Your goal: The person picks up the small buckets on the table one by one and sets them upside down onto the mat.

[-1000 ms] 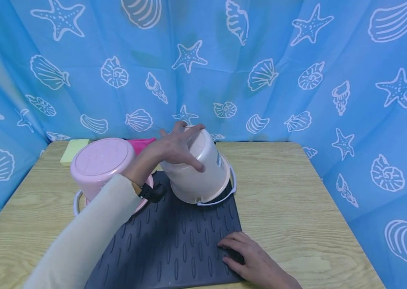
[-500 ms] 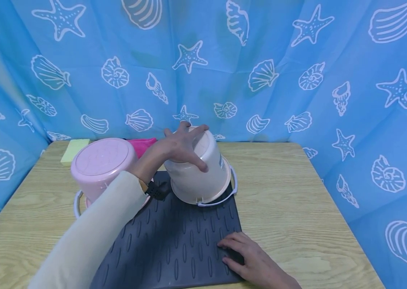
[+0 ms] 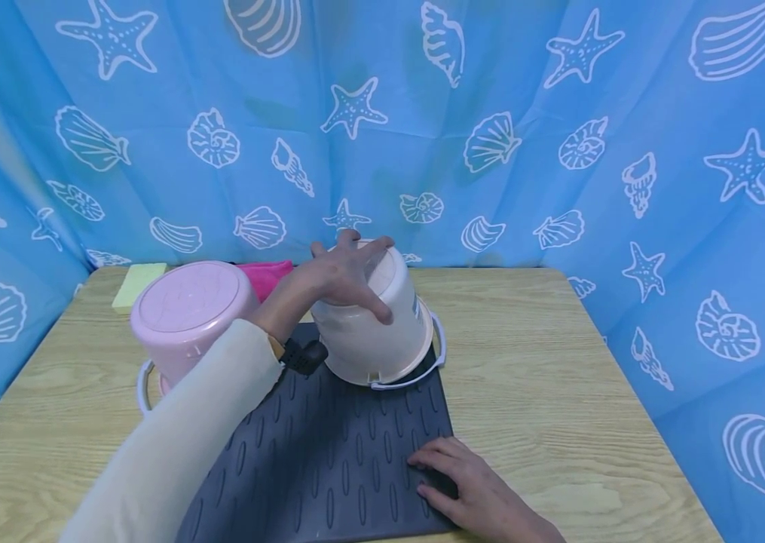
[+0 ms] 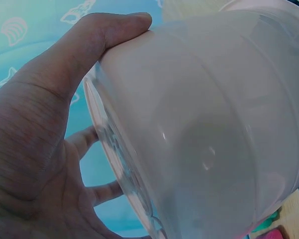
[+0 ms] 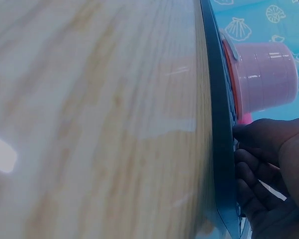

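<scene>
An off-white bucket (image 3: pixel 375 332) stands upside down on the black rubber mat (image 3: pixel 355 467), its handle at the right of the rim. My left hand (image 3: pixel 348 279) grips the bottom end of this bucket. In the left wrist view the thumb presses on the bucket's wall (image 4: pixel 199 124) while the other fingers reach across its base. At the front right part of the mat rests my right hand (image 3: pixel 466 483), fingers loosely bent and holding nothing. A pink bucket (image 3: pixel 188 302), also upside down, stands at the left, partly behind my left forearm.
Behind the pink bucket lie a pale yellow sponge (image 3: pixel 138 285) and a bright pink cloth (image 3: pixel 267 276). The wooden table (image 3: pixel 545 377) extends to both sides of the mat. A blue shell-patterned curtain (image 3: pixel 423 151) hangs around the back and sides.
My left hand has shifted slightly right across the bottom of the off-white bucket, the forearm following. The right hand has stayed in place.
</scene>
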A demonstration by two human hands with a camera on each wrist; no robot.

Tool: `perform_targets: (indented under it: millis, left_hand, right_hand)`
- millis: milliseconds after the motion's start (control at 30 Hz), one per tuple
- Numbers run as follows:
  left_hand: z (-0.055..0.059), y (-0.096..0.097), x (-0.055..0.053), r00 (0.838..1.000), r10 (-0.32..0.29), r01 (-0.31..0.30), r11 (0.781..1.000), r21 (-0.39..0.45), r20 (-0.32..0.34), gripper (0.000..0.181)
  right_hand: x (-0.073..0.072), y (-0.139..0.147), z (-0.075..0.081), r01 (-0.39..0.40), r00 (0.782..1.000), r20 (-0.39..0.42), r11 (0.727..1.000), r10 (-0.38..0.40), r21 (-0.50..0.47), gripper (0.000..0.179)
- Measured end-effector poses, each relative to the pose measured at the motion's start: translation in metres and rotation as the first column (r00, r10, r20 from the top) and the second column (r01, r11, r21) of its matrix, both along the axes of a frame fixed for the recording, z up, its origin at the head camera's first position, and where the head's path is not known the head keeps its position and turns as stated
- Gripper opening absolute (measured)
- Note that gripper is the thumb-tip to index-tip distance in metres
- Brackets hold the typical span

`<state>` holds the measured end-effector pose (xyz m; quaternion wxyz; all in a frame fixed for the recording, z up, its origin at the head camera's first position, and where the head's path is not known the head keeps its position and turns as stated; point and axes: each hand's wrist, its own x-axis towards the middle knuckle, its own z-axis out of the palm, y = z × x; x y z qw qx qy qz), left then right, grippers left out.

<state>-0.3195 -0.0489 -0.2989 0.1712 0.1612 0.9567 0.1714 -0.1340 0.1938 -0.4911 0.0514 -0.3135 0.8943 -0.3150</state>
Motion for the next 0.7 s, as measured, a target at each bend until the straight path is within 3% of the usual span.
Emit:
perform_targets:
  millis: [700]
  left_hand:
    - [0.0, 0.011, -0.002, 1.0, -0.012, 0.012, 0.999, -0.048, 0.0, 0.112]
  right_hand:
    - [0.0, 0.001, 0.0, -0.006, 1.0, -0.001, 1.0, 0.006, -0.009, 0.024]
